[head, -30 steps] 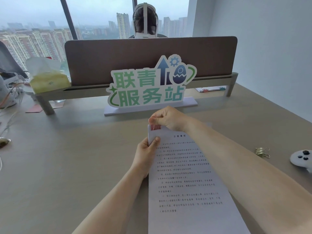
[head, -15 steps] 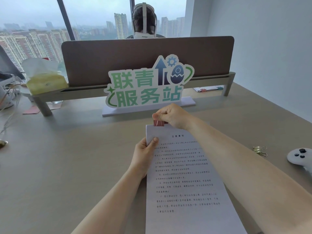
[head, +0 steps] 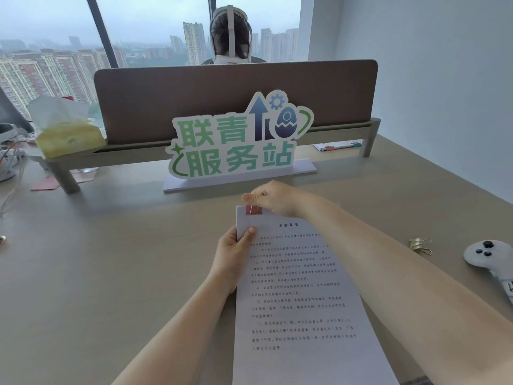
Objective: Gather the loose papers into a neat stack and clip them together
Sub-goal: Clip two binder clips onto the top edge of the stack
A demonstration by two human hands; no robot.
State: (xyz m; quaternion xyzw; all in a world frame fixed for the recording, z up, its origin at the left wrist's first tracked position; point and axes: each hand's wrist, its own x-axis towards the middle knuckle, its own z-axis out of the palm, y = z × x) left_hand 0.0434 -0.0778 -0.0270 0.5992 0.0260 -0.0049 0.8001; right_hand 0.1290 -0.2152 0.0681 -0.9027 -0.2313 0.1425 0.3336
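Observation:
A stack of white printed papers point(head: 299, 301) is held above the desk, its top edge pointing away from me. My left hand point(head: 234, 259) grips the stack's left edge near the top, thumb on the page. A pink binder clip point(head: 254, 210) sits on the top edge at the left corner. My right hand point(head: 273, 198) pinches the clip's handles from above, fingers closed around them.
A green-lettered sign point(head: 238, 145) on a white base stands just beyond the papers. Gold binder clips point(head: 420, 245) and a white controller point(head: 491, 257) lie at the right. A tissue pack point(head: 66, 132) rests on the divider shelf; a person sits behind the divider point(head: 236, 101).
The pink clip, half hidden under my right hand before, now sits further onto the top edge of the papers. My view has shifted slightly; both hands keep their grips.

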